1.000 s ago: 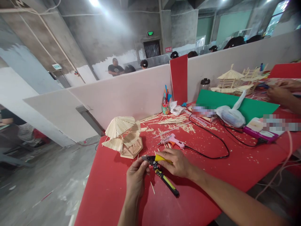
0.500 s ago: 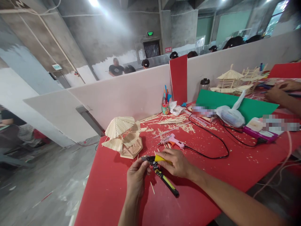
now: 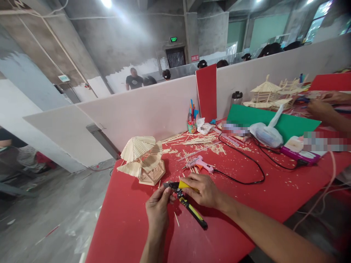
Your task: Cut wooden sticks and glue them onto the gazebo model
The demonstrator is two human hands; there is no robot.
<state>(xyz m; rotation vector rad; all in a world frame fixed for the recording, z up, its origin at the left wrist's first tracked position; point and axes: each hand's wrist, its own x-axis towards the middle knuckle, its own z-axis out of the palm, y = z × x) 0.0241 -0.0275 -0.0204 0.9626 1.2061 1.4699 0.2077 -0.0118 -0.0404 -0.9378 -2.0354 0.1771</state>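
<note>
My right hand [image 3: 204,190] grips one yellow handle of a pair of hand shears [image 3: 193,212]. The other black-and-yellow handle swings out wide toward me over the red table. At the dark head of the shears, my left hand [image 3: 159,208] is closed, thumb and fingertips pinched together; what lies between them is hidden. A short thin wooden stick [image 3: 176,219] lies just below the shears. Left of and beyond my hands stands a small pavilion [image 3: 142,160] built of thin sticks, with two roof tiers on a polygonal base.
A pink glue gun [image 3: 199,163] with a black cord lies beyond my right hand. Loose sticks [image 3: 197,139] and scraps are strewn by the white partition [image 3: 142,113]. A pen cup [image 3: 192,126], a green board [image 3: 274,122] and a co-worker's hands [image 3: 325,106] are farther off.
The whole view has shifted slightly. Both hands and the shears keep nearly the same pose, with no clear change in grip.
</note>
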